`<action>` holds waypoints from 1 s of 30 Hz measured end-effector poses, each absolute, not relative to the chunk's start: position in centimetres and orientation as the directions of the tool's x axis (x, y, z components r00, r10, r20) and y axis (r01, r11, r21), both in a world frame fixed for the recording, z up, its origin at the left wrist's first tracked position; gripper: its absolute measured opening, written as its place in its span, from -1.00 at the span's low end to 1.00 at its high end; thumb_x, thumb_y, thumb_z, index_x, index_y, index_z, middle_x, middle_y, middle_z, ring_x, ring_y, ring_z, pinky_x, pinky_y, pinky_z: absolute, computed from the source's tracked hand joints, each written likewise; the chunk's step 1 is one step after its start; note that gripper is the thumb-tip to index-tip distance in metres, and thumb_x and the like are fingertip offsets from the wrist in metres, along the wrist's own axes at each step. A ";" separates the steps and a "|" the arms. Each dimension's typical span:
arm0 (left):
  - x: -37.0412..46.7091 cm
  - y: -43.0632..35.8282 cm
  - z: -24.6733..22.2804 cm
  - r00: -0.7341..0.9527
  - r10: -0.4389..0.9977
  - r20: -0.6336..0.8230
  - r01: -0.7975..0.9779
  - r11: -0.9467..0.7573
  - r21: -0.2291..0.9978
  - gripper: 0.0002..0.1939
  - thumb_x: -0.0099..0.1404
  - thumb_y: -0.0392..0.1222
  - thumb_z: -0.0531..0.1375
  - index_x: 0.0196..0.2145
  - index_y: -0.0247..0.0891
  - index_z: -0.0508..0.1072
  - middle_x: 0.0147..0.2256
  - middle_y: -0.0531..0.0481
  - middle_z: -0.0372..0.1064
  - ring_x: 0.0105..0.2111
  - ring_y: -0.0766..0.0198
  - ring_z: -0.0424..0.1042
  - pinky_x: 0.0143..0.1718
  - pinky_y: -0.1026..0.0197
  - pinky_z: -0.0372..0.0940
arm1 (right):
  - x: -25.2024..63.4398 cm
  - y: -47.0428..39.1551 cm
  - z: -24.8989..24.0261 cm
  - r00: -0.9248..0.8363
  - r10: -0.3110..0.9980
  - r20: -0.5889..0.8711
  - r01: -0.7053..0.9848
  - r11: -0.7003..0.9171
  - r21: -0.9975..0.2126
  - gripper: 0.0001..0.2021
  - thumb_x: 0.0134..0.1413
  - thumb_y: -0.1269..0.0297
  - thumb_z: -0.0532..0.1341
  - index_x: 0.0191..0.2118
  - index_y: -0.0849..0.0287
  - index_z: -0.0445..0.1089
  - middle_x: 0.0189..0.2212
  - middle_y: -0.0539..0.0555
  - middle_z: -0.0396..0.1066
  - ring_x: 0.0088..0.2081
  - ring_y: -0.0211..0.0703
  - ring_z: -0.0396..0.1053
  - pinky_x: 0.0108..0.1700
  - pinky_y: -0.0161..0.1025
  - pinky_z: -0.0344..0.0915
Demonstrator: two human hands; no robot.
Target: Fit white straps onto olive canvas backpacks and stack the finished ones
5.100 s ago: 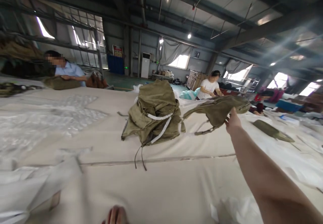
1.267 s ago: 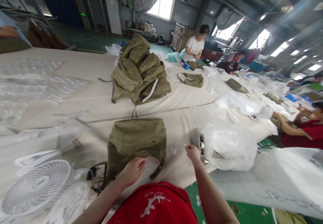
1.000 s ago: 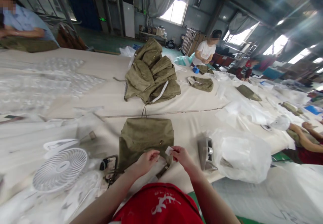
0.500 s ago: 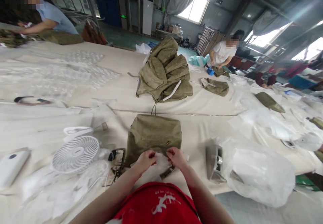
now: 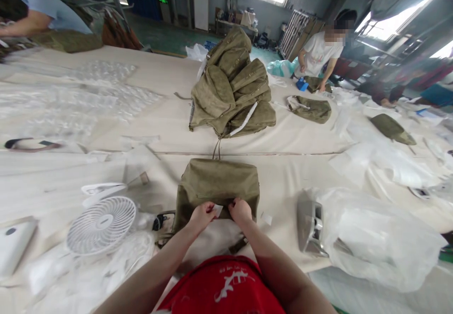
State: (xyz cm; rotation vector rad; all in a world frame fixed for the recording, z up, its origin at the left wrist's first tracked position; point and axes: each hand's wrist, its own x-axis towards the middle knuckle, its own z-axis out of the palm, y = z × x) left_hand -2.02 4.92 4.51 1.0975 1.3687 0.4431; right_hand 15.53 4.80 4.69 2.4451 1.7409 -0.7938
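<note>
In front of me an olive-green bag (image 5: 221, 177) lies on the cream-covered table. My left hand (image 5: 203, 214) pinches a small white slip (image 5: 217, 210) over the bag's near side. Close to its right, my right hand (image 5: 241, 211) has its fingers closed against the bag front; whatever they grip is hidden. A strap piece (image 5: 238, 245) shows below my right wrist. Another small white slip (image 5: 266, 218) lies just right of the bag.
Heaped olive bags (image 5: 230, 87) lie beyond. To the left are a white fan (image 5: 102, 224) and a phone-like white object (image 5: 16, 245). A metal tape dispenser (image 5: 311, 222) and clear plastic (image 5: 378, 238) lie right. A co-worker (image 5: 320, 52) works across the table.
My right hand has moved up onto the bag front, over where a zipper pull showed. The white slip now stays in my left fingers. The view has tilted down slightly.
</note>
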 end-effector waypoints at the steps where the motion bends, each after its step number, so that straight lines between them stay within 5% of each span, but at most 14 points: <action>1: -1.7 5.2 4.3 0.230 0.802 -0.551 0.346 0.462 0.817 -0.91 0.13 -0.23 0.17 -0.38 -0.26 0.45 -0.46 0.03 0.48 -0.46 0.31 0.46 -0.44 0.32 0.29 | 15.4 4.6 4.8 0.213 0.881 -0.422 0.900 -0.345 -0.265 -0.76 0.13 0.29 0.10 -0.23 0.28 0.48 -0.30 0.27 0.53 -0.23 -0.01 0.49 -0.27 -0.25 0.27; 8: 2.2 6.3 3.4 0.217 0.812 -0.541 0.570 0.345 0.746 -0.81 0.18 -0.14 0.18 -0.48 -0.25 0.53 -0.54 0.03 0.47 -0.50 0.30 0.42 -0.49 0.31 0.18 | 16.5 3.2 6.0 0.103 0.916 -0.388 0.934 -0.223 -0.279 -0.77 0.20 0.30 0.04 -0.27 0.17 0.45 -0.34 0.14 0.53 -0.28 -0.11 0.47 -0.32 -0.30 0.18; 20: 4.9 6.0 2.6 0.131 0.862 -0.489 0.554 0.346 0.758 -0.74 0.29 -0.15 0.10 -0.39 -0.26 0.55 -0.43 -0.02 0.52 -0.41 0.31 0.46 -0.44 0.33 0.18 | 16.3 2.4 6.4 0.032 0.945 -0.326 0.933 -0.145 -0.330 -0.80 0.22 0.27 0.06 -0.20 0.18 0.41 -0.28 0.17 0.52 -0.25 -0.10 0.48 -0.30 -0.31 0.21; 24: 4.6 6.1 2.4 0.127 0.862 -0.491 0.558 0.347 0.754 -0.78 0.26 -0.18 0.13 -0.41 -0.28 0.54 -0.47 0.00 0.50 -0.45 0.32 0.44 -0.46 0.34 0.17 | 17.2 2.3 5.4 0.108 0.932 -0.345 0.846 -0.268 -0.460 -0.83 0.15 0.33 0.11 -0.27 0.16 0.45 -0.32 0.12 0.54 -0.26 -0.14 0.48 -0.30 -0.35 0.23; 30: 4.7 6.3 2.7 0.148 0.855 -0.498 0.585 0.331 0.741 -0.77 0.25 -0.15 0.13 -0.37 -0.26 0.57 -0.47 -0.01 0.51 -0.42 0.28 0.45 -0.42 0.32 0.18 | 18.1 3.5 3.5 0.155 0.810 -0.566 0.604 -0.531 -0.595 -0.73 0.23 0.35 0.00 -0.23 0.24 0.47 -0.38 0.11 0.53 -0.51 -0.27 0.43 -0.49 -0.40 0.20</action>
